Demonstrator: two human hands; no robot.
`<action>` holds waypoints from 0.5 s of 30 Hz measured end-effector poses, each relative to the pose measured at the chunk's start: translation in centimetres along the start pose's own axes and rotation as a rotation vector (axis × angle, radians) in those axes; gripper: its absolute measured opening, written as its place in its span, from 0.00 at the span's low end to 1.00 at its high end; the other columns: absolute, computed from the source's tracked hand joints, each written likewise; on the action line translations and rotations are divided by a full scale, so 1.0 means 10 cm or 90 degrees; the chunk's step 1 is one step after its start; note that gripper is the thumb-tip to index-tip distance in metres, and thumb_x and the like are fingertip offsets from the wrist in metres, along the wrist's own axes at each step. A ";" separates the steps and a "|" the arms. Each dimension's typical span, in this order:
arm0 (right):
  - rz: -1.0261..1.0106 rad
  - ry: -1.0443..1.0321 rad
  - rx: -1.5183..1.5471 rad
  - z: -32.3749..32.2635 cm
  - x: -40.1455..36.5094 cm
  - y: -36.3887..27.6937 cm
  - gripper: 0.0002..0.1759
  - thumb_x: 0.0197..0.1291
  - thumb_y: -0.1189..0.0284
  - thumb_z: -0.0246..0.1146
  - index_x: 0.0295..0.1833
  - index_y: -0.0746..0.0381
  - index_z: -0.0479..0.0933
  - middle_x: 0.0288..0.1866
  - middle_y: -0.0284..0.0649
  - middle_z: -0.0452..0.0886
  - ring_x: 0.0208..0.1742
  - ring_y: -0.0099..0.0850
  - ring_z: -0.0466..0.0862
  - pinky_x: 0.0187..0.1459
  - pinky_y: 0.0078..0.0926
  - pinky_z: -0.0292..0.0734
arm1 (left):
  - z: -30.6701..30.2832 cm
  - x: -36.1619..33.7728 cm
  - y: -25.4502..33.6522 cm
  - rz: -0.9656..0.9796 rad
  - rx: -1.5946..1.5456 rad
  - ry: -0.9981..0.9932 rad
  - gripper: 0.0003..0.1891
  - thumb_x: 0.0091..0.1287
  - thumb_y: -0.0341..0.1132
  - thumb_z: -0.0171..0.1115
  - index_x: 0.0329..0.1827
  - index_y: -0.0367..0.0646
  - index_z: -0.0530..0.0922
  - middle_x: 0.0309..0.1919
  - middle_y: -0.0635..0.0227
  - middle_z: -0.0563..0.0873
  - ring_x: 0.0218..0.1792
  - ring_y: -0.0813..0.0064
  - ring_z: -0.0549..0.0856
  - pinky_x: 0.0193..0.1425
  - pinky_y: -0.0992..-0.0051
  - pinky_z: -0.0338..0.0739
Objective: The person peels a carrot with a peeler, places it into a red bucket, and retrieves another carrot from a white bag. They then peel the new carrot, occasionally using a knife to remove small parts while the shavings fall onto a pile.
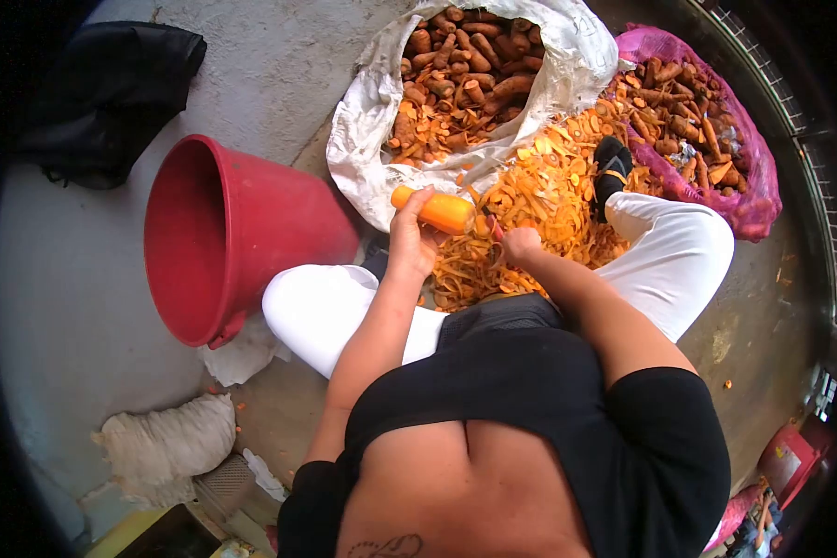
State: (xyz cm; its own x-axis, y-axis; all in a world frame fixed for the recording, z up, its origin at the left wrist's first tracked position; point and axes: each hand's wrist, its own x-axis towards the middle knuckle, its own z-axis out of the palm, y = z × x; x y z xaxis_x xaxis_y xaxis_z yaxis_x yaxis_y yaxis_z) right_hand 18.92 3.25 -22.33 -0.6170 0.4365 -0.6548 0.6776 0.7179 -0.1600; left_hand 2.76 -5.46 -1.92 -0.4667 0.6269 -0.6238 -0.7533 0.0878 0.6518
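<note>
Smooth plastic red bucket (pixel 288 219), crinkled woven white sack (pixel 358 126), glossy orange carrot (pixel 447 212)

Bright orange peelings (pixel 549 200) — beside a magenta sack (pixel 758 181), a plain red bucket (pixel 288 223) — and white trousers (pixel 684 256).

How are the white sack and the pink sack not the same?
The white sack looks solid, but the pink sack looks like a net. The white sack is beside the red bucket, while the pink sack is by the dark shoe. Both are wide open with carrots inside.
</note>
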 end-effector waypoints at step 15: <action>0.073 -0.276 0.448 -1.06 -0.69 0.28 0.20 0.54 0.58 0.64 0.47 0.60 0.83 0.38 0.44 0.85 0.23 0.30 0.80 0.25 0.29 0.76 | -0.12 0.19 -0.04 0.115 -0.080 0.013 0.24 0.61 0.40 0.66 0.56 0.43 0.67 0.47 0.63 0.76 0.48 0.66 0.82 0.45 0.63 0.85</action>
State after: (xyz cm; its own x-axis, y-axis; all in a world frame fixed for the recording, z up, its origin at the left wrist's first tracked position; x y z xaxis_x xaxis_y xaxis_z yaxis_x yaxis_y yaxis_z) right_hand 20.80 8.03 -10.44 -0.4176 0.1352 -0.8985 0.9074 0.1123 -0.4049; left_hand 1.65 -5.27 -3.87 -0.6073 0.6082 -0.5112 -0.7081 -0.1224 0.6955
